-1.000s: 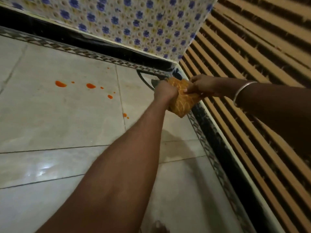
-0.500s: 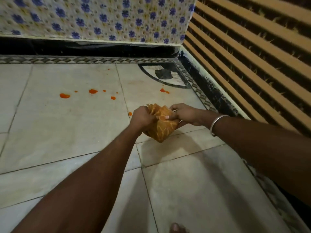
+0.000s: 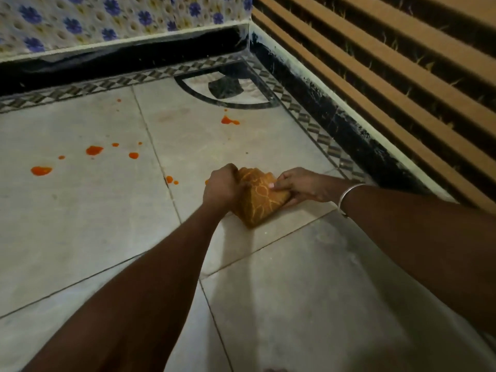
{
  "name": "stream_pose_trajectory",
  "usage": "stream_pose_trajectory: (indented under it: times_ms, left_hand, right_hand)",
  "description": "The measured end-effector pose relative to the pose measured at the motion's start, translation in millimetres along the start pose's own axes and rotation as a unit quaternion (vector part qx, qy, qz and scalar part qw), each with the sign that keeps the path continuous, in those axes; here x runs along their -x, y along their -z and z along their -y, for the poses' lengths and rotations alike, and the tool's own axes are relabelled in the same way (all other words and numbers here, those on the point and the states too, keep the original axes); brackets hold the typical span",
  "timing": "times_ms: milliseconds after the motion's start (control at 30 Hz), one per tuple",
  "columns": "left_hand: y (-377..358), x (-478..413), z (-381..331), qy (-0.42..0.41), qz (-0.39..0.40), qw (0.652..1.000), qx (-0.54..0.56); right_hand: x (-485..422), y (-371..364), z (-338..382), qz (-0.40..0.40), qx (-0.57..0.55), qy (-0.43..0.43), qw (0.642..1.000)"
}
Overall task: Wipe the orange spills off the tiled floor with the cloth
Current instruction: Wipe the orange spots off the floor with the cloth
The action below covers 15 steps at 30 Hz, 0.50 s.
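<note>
– What's on the floor (image 3: 295, 291)?

– I see big pale tiles with orange spills (image 3: 94, 150) on them. Most drops sit to the left. One bigger blob (image 3: 228, 120) is near the corner pattern (image 3: 225, 88).

– Anything else?

– The cloth (image 3: 259, 201) looks like it touches a tile.

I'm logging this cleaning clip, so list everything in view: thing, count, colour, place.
cloth: one, orange with pale lines, bunched on the floor between both hands
spills: about ten spots and drops, orange, mostly left of the cloth, one near the corner
floor: pale grey tiles, patterned border along the walls
corner inlay: one, black and white, far corner
back wall: white with blue flowers, above a black skirting
slatted wall: tan and dark stripes, right side
bangle: one, silver, right wrist
left hand: gripping the cloth's left side
right hand: fingers pinching its right side
</note>
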<state>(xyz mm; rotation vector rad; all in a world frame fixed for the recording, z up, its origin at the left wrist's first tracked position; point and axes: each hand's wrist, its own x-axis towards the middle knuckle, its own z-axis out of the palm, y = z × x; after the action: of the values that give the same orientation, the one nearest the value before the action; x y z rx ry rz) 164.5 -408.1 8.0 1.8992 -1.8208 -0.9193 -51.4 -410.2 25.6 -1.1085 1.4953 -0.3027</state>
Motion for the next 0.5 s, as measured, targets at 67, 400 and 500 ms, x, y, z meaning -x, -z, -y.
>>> stream_pose_trajectory:
  times_ms: [67,400,500]
  left_hand:
    - [-8.8,5.1,1.9,-0.032,-0.069,0.992,-0.099]
    - [-68.9,13.4,-4.9,-0.198,0.062,0.945,-0.254]
    - [-86.9,4.7,-0.6,-0.189,0.046,0.941,-0.278]
  right_hand:
    - [-8.6,9.2,-10.0,-0.120,0.162,0.097,0.975]
    - [-29.3,-3.0,-79.6,-0.234,0.469,0.113,0.844]
    - [-34.7,-2.7,-98.4,-0.257,0.475,0.115,0.834]
